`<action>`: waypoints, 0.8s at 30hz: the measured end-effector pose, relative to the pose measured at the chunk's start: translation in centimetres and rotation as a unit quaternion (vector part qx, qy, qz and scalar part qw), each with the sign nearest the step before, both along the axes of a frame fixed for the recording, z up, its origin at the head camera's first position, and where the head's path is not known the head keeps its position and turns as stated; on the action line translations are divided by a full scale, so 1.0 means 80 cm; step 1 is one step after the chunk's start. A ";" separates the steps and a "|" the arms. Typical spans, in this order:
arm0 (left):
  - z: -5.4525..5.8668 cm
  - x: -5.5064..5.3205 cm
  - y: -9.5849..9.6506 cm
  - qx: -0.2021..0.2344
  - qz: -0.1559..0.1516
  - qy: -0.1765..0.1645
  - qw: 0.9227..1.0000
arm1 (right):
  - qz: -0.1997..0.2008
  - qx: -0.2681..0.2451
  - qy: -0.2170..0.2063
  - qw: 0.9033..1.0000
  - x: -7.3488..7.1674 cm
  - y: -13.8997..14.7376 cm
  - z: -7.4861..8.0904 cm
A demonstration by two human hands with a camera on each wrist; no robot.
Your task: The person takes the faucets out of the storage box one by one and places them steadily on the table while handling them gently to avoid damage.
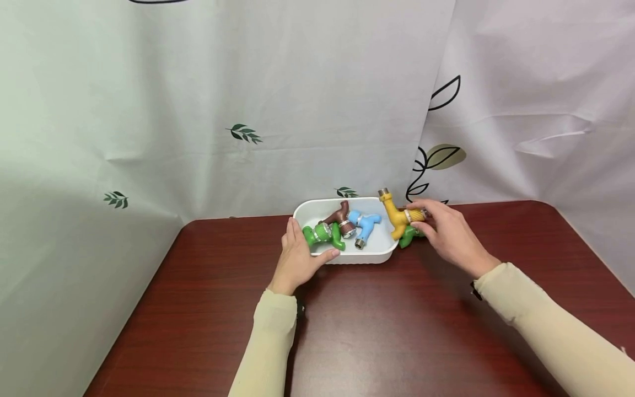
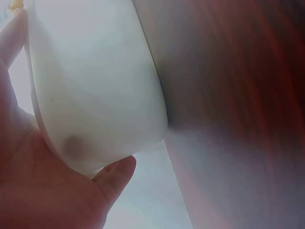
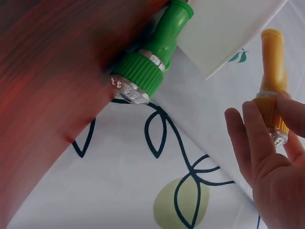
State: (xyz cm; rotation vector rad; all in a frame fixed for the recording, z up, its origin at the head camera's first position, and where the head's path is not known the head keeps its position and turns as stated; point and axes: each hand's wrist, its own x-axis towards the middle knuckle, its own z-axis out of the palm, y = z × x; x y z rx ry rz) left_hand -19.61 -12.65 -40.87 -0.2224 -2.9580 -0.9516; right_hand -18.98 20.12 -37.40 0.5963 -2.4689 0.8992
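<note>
The right hand [image 1: 453, 234] pinches the yellow tap [image 1: 397, 218] by its ribbed knob, thumb and fingers brought close together around it. The yellow tap is right of centre in the head view, tilted, its metal end up, overlapping the right end of the white tray [image 1: 367, 257]. The left hand [image 1: 295, 259] is spread wide at the tray's lower left corner — thumb along the near rim, the other fingers nearly straight against the left end.

In the tray, at the middle of the frame, lie the inner green tap [image 1: 322, 232] at the left, the brown tap [image 1: 342, 212] near the middle and the blue tap [image 1: 366, 223] to the right.

The head view hides much of the outer green tap [image 1: 408, 237] behind the yellow one; the right wrist view shows it in the upper middle, on the table [image 1: 347, 331] just beside the tray, with its ribbed knob and silvery end. That view also shows the yellow tap held well apart from it, at the right edge. The left wrist view gives the tray's outer wall — its contents show only from the head
</note>
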 end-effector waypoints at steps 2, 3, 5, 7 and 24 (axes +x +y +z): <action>0.000 0.000 -0.001 -0.001 0.001 0.000 1.000 | -0.004 -0.001 0.000 1.000 0.001 0.002 -0.001; -0.001 0.000 -0.001 -0.002 0.001 -0.001 1.000 | -0.007 -0.001 0.000 1.000 0.001 0.003 -0.001; -0.001 0.000 -0.002 -0.004 0.002 -0.002 1.000 | -0.014 -0.001 0.003 1.000 0.003 0.005 -0.002; -0.002 0.001 -0.003 -0.005 0.002 -0.003 1.000 | -0.022 -0.003 0.005 1.000 0.004 0.008 -0.002; -0.001 0.000 0.000 0.001 0.000 -0.004 1.000 | -0.038 0.025 -0.005 0.999 0.004 0.036 -0.015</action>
